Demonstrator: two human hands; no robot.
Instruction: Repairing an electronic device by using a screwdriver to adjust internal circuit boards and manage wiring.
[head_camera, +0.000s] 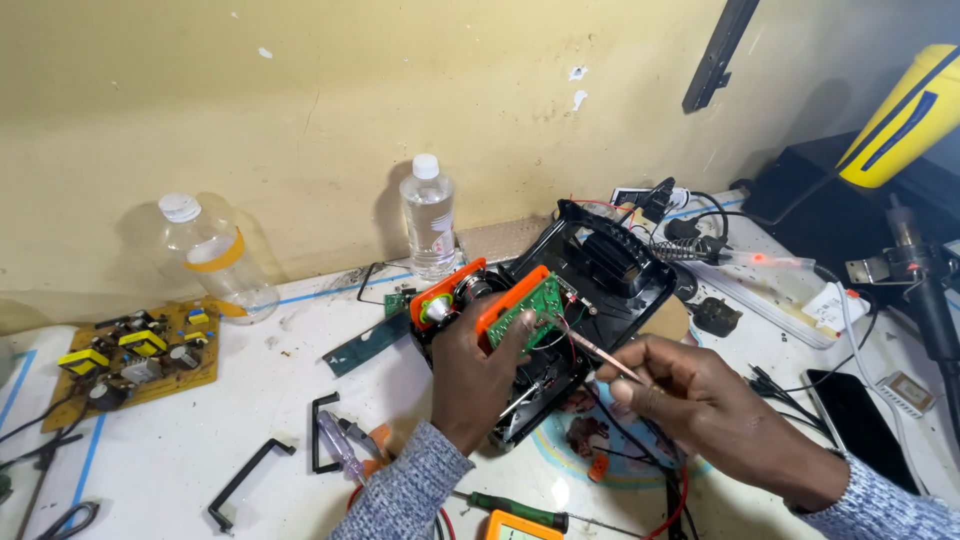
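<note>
Two clear plastic bottles with white caps by the wall: one (429, 215) upright with a pale label and clear liquid nearly to the top, the other (215, 262) leaning, with a yellow band of tape, contents hard to tell. Mid-table on the white bench (180, 440), an opened black device (590, 300), shell gaping, orange trim along the near edge, wires spilling out. Green circuit board (535, 312) tilted up out of it on an orange frame. Left hand (475, 375) clamped around the device's near end, thumb pressed on the board's edge. Right hand (700, 400) pinched around a thin metal probe (600, 357), tip right at the board. Off to the left, flat on the bench, a tan board (135, 360) with yellow transformers. Closer in, a green-handled screwdriver (515, 510) and an orange meter (520, 527), only partly in view. Far right, a dark phone (860, 425) lying flat, and a yellow tool (905, 115) with a blue stripe sticking up top corner. Blue tape lines along the bench edges.
</note>
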